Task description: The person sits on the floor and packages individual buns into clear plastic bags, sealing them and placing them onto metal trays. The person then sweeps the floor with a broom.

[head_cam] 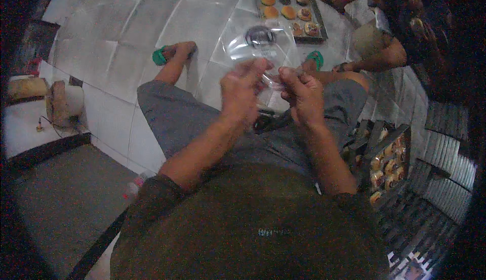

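Between my two hands, above my lap, is a clear plastic bag (243,44) with a dark printed mark, its film shiny and spread away from me. My left hand (243,90) pinches the near part of the bag, somewhat blurred. My right hand (302,92) grips the film close beside it, thumb against fingers. Past the bag, on the tiled floor, lies a dark tray (322,29) with several round buns (289,12), some golden and some with dark markings. Whether anything is inside the bag cannot be told.
A co-worker (379,44) sits at the upper right beside the tray. Another tray (407,154) holding several wrapped buns stands to my right, near stacked dark trays (417,211). At left are a white ledge (22,128), a roll-like object (72,99) and a plastic bottle (133,189).
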Tool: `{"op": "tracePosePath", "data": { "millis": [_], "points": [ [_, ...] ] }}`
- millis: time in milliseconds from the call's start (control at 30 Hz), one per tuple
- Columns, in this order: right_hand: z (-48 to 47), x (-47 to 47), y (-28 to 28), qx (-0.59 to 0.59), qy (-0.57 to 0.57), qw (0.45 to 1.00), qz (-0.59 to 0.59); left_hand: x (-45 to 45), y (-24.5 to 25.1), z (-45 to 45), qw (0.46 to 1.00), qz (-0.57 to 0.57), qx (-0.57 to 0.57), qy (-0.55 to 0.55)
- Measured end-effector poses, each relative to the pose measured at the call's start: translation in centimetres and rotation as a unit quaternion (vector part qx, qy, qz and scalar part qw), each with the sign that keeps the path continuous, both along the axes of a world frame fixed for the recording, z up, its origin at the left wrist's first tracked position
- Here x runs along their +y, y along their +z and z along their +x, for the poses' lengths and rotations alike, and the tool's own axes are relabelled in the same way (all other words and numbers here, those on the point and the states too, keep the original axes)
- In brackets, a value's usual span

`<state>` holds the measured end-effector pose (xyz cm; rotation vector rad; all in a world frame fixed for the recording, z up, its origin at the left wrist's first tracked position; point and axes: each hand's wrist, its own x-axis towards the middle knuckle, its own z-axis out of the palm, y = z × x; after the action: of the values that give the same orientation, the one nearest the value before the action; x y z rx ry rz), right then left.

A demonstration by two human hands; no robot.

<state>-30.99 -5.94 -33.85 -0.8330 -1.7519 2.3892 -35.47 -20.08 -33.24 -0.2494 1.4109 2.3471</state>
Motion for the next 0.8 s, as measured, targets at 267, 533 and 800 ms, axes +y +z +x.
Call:
{"op": "tracePosePath", "data": {
  "millis": [267,533,800],
  "points": [
    [-2.0,3.6,-2.0,-0.061,0.147,0.967,0.198,-8.4,-6.6,-6.2,0.989,-0.058,-0.121,0.064],
    [-4.1,10.0,-3.2,0.139,0.323,0.727,0.590,-14.6,-7.3,-9.5,0.979,-0.081,-0.081,0.171],
    [-16.5,17.9,-4.6,-0.101,0.590,0.613,0.515,-11.2,1.3,-5.8,0.990,-0.100,-0.073,-0.063]
  ]
}}
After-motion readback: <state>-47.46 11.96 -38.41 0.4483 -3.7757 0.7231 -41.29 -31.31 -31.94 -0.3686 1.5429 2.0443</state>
